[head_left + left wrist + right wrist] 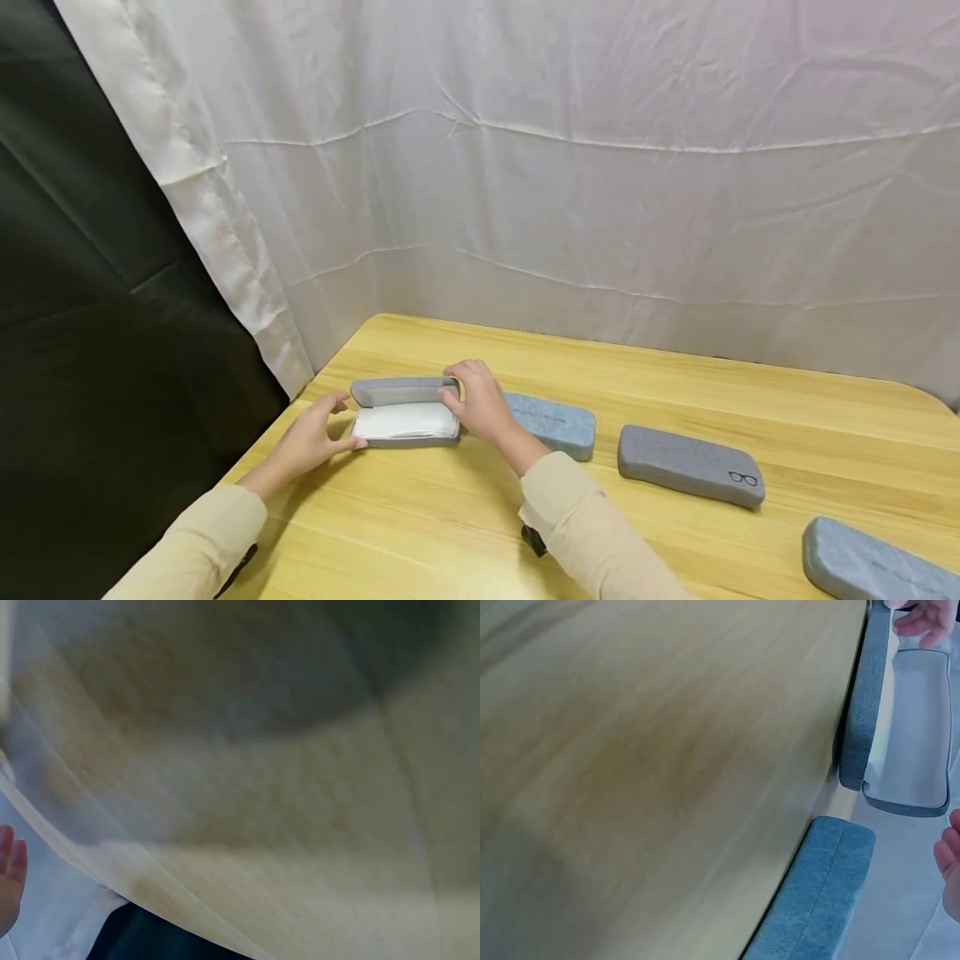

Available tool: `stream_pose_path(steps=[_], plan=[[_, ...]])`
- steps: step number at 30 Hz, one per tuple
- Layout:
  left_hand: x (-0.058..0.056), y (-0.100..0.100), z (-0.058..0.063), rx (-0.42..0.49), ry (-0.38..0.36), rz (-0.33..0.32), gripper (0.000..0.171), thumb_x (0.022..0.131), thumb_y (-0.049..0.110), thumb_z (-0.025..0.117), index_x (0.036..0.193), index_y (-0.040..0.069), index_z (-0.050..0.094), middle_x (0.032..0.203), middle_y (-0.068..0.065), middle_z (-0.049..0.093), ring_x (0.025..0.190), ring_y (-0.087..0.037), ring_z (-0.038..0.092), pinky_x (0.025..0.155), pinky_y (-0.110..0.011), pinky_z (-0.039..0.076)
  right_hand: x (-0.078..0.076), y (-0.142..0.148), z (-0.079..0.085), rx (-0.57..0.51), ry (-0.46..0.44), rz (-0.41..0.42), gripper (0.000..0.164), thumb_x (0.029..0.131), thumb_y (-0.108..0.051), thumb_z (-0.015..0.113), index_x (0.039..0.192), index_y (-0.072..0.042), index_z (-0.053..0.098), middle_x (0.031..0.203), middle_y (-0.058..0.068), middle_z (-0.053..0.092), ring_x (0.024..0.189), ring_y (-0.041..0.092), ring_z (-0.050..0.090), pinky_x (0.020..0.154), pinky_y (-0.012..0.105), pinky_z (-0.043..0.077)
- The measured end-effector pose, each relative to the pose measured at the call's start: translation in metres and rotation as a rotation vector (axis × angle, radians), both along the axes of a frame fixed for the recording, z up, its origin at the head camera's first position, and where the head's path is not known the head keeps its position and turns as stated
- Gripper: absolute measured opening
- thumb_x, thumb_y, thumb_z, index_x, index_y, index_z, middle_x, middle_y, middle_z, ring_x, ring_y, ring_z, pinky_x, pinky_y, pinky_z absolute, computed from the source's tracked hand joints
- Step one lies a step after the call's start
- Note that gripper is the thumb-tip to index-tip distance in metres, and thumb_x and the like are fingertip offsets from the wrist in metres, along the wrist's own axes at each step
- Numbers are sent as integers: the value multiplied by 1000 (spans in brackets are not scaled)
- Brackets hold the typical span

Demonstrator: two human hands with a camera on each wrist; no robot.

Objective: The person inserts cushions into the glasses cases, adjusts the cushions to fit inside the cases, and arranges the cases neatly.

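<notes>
A grey glasses case [407,442] stands with its lid [405,383] raised, its pale inside facing me. Inside lies a flat white layer [408,420], like folded cloth or paper. My left hand [311,433] is at the case's left end, thumb at the front corner and fingers spread beside the lid. My right hand [480,400] is at the right end, its loosely bent fingers around the lid's upper corner. In the right wrist view, fingers [951,851] are right beside the lid's corner. Blurred table surface fills most of the left wrist view.
A closed blue case [551,425] lies just right of the raised-lid case. Farther right are a closed grey case [690,465] with a glasses print and another blue case [877,558]. The wooden table [405,533] ends at a white curtain [570,192].
</notes>
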State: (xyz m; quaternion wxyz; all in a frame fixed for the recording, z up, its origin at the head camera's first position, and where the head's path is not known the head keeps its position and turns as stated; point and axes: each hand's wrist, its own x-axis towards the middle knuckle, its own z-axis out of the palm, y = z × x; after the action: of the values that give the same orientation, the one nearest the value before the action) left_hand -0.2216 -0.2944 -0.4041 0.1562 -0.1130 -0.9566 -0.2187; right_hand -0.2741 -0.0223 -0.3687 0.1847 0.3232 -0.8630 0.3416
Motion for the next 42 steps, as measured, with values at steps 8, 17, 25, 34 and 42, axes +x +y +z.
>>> stream_pose_path(steps=[8,17,25,34,42], plan=[[-6,0,-2,55,-98,-26,91,65,37,83,130,-9,40,116,-28,57,108,-43,54,91,-54,44,-4,0,-4,45,-149,36,46,88,-25,63,126,-1,53,128,15,55,122,29,49,104,42,39],[-11,6,-3,93,-178,-54,94,65,34,84,134,-8,35,113,-25,58,109,-41,53,95,-55,41,-6,2,-6,73,-240,44,51,90,-27,61,133,-2,47,136,15,50,128,30,44,107,42,36],[-15,11,-2,146,-251,-21,93,66,34,83,133,-6,34,120,-28,55,115,-45,49,100,-58,35,-5,0,-7,88,-350,51,54,94,-28,55,139,-3,40,141,14,44,132,29,40,108,43,35],[-15,11,-3,158,-265,-12,85,67,28,83,127,-9,37,119,-31,55,115,-45,49,100,-56,36,-6,-3,-13,47,-438,52,50,96,-29,50,139,-5,40,142,13,43,132,29,39,107,43,35],[-11,10,-1,162,-272,-11,84,66,29,84,127,-8,38,119,-29,55,115,-44,49,100,-56,36,-4,-5,-13,-23,-484,56,42,97,-30,48,132,-6,47,131,14,52,120,27,51,97,42,45]])
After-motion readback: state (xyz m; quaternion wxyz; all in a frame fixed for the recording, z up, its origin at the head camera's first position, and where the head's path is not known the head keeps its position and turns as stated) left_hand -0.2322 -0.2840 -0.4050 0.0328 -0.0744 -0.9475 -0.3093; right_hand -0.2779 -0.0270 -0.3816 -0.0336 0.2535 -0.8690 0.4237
